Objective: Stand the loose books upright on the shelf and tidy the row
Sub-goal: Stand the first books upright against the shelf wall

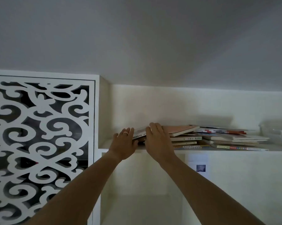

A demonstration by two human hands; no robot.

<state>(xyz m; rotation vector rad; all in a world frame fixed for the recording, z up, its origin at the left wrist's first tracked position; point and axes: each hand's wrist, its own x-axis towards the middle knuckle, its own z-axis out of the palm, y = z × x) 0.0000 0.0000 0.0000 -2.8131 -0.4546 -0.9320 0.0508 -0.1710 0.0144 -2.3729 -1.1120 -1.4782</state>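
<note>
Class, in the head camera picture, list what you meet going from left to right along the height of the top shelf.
Carved white screen → left hand → right hand → pink-covered book on top of the flat pile → red-striped books → clear plastic container at the far right.
</note>
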